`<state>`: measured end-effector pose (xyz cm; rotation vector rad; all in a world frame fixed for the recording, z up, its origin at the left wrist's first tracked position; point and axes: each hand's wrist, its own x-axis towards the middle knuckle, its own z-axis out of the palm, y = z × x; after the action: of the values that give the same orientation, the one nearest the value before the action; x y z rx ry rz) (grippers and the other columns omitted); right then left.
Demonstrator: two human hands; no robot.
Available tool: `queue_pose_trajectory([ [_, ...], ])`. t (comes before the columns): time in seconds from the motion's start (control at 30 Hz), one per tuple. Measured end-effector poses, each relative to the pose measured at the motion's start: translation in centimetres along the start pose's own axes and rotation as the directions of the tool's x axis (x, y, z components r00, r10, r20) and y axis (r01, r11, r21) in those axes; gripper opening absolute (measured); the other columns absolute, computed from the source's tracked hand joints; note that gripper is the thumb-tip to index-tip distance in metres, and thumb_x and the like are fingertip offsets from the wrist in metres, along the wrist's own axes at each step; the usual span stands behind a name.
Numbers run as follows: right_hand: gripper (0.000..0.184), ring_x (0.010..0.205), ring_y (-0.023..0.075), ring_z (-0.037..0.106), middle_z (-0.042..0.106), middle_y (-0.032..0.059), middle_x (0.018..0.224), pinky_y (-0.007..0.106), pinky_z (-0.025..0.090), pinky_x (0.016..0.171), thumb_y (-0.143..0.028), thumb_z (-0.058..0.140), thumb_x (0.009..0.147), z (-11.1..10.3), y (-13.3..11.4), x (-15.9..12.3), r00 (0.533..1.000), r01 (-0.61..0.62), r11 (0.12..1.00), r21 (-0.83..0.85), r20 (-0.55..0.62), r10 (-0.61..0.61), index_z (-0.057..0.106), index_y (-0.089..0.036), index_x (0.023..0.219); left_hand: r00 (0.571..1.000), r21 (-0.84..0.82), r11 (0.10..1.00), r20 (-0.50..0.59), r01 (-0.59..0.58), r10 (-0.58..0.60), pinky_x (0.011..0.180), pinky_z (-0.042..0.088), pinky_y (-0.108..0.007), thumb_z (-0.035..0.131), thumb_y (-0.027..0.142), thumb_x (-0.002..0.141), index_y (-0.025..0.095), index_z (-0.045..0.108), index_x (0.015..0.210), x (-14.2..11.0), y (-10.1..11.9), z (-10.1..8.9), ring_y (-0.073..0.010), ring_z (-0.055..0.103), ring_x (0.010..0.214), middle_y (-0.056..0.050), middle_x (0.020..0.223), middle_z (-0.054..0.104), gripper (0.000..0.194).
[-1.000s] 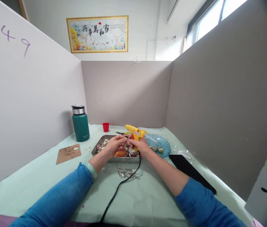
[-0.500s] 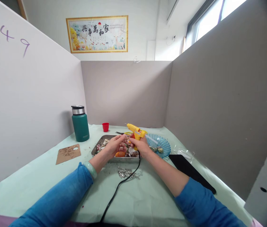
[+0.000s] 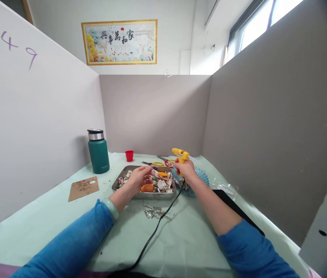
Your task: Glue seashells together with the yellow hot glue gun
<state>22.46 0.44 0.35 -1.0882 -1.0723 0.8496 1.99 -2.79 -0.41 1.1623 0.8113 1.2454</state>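
A yellow glue gun [image 3: 180,154] is in my right hand [image 3: 185,170], its nozzle pointing left and a clear glue stick out of its back. The black cord runs from its handle down to the table's front edge. My left hand [image 3: 142,178] is above the left part of a metal tray [image 3: 152,195], thumb and fingers pinched together; what they hold is too small to make out. Shells and dried bits fill the tray, with an orange piece [image 3: 147,188] among them. Behind my right hand is a blue scalloped plate [image 3: 202,178], partly hidden.
Metal clips [image 3: 155,212] lie in front of the tray. A green bottle [image 3: 98,152], a brown card [image 3: 84,188] and a red cup [image 3: 129,156] stand or lie leftward. Yellow-handled pliers [image 3: 156,163] lie behind the tray, a black strip [image 3: 239,210] at right. Partition walls enclose three sides.
My right hand has moved right with the glue gun, away from my left hand, toward the blue plate. The cord has shifted along with it. My left hand stays nearly in place.
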Motion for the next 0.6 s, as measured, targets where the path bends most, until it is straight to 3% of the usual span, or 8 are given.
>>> queue_pose_trajectory([
  [0.13,0.019,0.033,0.0106,0.048,0.052,-0.0044,0.043,0.021,0.034,0.034,-0.006,0.068,0.055,-1.9,1.5,1.8,0.997,-0.042,0.965,-0.258,-0.076,0.023,0.058,-0.019,0.064,1.000,0.004,1.000,0.002,0.004,-0.004,0.049,0.052,-0.021,0.065,0.023,0.082,0.012,0.058,0.078,0.0,0.0,0.0,-0.0068,0.055,0.047,-0.003,0.070,0.062,0.014],
  [0.23,0.017,0.035,0.0134,0.052,0.056,-0.0019,0.044,0.022,0.035,0.037,-0.006,0.068,0.057,-3.1,2.9,2.7,0.994,-0.101,0.868,-0.486,-0.079,0.071,0.060,-0.020,0.064,1.000,0.001,1.000,-0.004,0.008,-0.008,0.048,0.051,-0.020,0.064,0.022,0.082,0.011,0.058,0.078,0.0,0.0,0.0,-0.0074,0.056,0.047,-0.004,0.070,0.063,0.013],
  [0.6,0.011,0.041,0.0161,0.057,0.056,0.0021,0.043,0.023,0.039,0.043,-0.012,0.070,0.065,-3.6,3.5,2.7,0.976,-0.201,0.764,-0.613,-0.060,0.209,0.060,-0.017,0.065,0.999,0.019,0.999,-0.024,0.027,-0.027,0.046,0.048,-0.019,0.062,0.021,0.083,0.012,0.057,0.076,0.3,-0.2,-0.1,-0.0077,0.055,0.045,-0.004,0.068,0.064,0.012],
])
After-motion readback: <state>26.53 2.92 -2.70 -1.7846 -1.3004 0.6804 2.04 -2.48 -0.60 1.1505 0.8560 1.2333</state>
